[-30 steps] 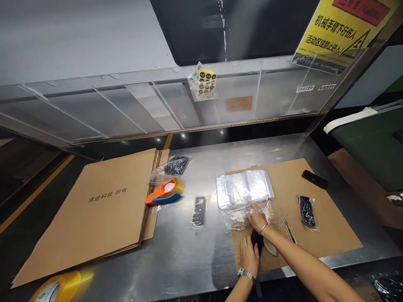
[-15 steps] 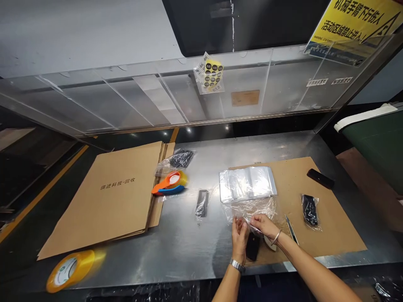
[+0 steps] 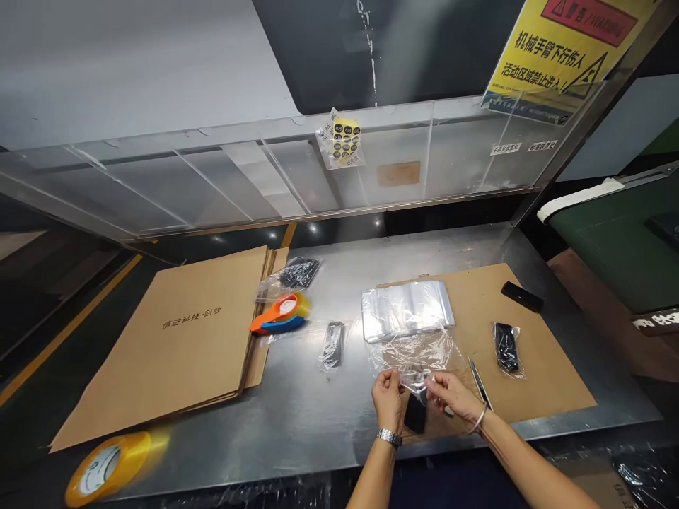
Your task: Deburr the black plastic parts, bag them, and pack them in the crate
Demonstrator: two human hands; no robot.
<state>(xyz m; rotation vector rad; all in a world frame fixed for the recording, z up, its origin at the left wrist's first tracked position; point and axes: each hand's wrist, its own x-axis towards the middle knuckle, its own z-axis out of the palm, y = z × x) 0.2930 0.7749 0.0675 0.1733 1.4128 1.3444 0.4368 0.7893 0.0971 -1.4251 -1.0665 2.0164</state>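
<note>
My left hand (image 3: 388, 397) and my right hand (image 3: 450, 397) both pinch a clear plastic bag (image 3: 414, 382), stretched between the fingertips. Just below it a black flat item (image 3: 415, 413) lies on the brown cardboard sheet (image 3: 535, 382); my hands partly cover it. Beyond my fingers lies a stack of clear plastic bags (image 3: 407, 309), with loose crumpled film in front. A utility knife (image 3: 480, 384) rests to the right of my right hand. Farther right are a bagged black item (image 3: 507, 346) and an unwrapped black item (image 3: 523, 296).
Left of the bags lies another bagged item (image 3: 333, 345). An orange and blue tape dispenser (image 3: 279, 314) sits beside stacked flat cardboard (image 3: 159, 346). Behind it is a bag of black material (image 3: 300, 272). A yellow tape roll (image 3: 106, 470) is at the front left. A clear panel (image 3: 212, 184) hangs above.
My hands have drawn slightly apart, with the bag now taut between them. My left fingers have closed into a pinch. The whole view has shifted a little.
</note>
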